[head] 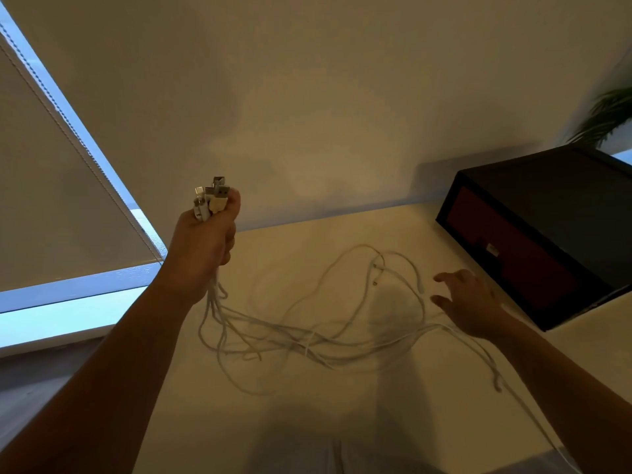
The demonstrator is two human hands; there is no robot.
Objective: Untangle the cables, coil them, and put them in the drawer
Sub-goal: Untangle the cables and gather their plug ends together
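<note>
I see left hand (205,241) clenched on plugs (212,200); right hand (468,302) spread, empty. Cables (307,340) look light, limp; I'd take each by its plug.

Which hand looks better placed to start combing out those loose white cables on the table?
Probably the right hand: it hovers open over the loose white cables, while the left hand is busy gripping the bundled USB plugs.
</note>
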